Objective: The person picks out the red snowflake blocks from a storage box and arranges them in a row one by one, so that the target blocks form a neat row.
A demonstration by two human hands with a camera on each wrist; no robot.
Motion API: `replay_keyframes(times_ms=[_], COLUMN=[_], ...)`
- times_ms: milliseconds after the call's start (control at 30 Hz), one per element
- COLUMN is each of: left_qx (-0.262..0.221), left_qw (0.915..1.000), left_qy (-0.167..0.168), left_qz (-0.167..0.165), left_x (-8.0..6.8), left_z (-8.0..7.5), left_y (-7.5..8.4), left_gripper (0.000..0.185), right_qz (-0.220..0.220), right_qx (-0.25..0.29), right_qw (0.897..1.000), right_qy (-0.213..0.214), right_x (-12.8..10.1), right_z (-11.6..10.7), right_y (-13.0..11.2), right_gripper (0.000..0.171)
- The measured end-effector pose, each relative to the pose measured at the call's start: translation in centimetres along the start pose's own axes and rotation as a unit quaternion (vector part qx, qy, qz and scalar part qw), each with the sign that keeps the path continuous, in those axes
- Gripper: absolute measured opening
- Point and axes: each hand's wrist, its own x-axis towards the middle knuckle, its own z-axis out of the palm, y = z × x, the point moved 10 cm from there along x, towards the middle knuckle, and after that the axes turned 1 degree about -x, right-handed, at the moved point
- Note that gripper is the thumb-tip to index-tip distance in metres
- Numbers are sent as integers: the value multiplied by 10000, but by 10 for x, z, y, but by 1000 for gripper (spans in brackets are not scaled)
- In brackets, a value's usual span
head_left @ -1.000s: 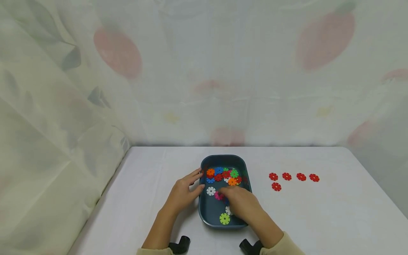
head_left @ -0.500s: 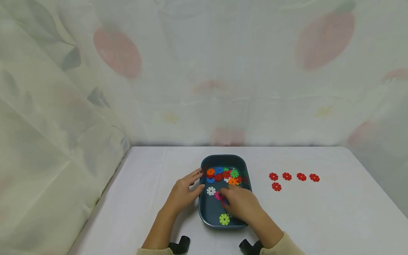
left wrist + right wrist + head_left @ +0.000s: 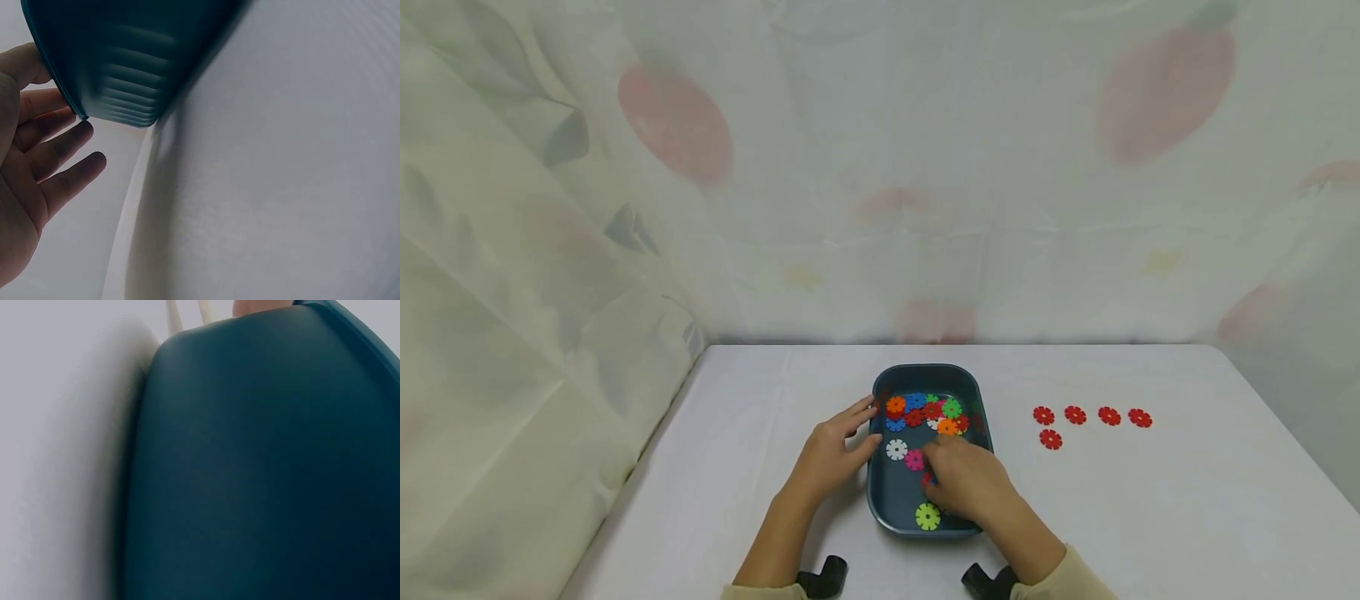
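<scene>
A dark teal tray [image 3: 925, 372] sits mid-table with several coloured notched discs [image 3: 925, 412] heaped at its far end. A white disc [image 3: 896, 449], a pink disc [image 3: 914, 459] and a lime disc [image 3: 928, 516] lie apart from the heap. My right hand [image 3: 953, 477] is inside the tray, fingers curled down on a small red disc [image 3: 927, 479], mostly hidden. My left hand [image 3: 832, 452] rests with straight fingers against the tray's left wall. In the left wrist view, those fingers [image 3: 59, 156] lie beside the tray's outer wall [image 3: 112, 69]. The right wrist view shows only the tray's wall [image 3: 262, 462].
Several red discs [image 3: 1075, 415] lie in a row on the white table [image 3: 1150, 500] to the right of the tray, with one more red disc [image 3: 1050, 438] just below. A patterned curtain [image 3: 880, 167] hangs behind and to the left.
My right hand has drawn back slightly toward me inside the tray, uncovering the pink disc; a red disc now shows at its fingertips. The left hand has stayed put.
</scene>
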Motion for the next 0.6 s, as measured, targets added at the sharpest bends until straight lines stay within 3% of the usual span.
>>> replay_keyframes(times_ms=[167,400,600], left_qx=[-33,0,-27], left_qw=[9999,10000,9999], left_qy=[19,20,33], left_qz=[121,-23,131], left_x=[0,1,-1], left_z=[0,-1,-2], left_y=[2,0,3], left_gripper=[46,46,46], right_qz=[245,135,119], right_qx=[127,93,287], right_qw=[9996,9999,9993], right_qy=[21,-43,-207], right_x=[1,1,1], right_z=[0,0,2], right_y=[3,1,0], right_gripper=[31,28,26])
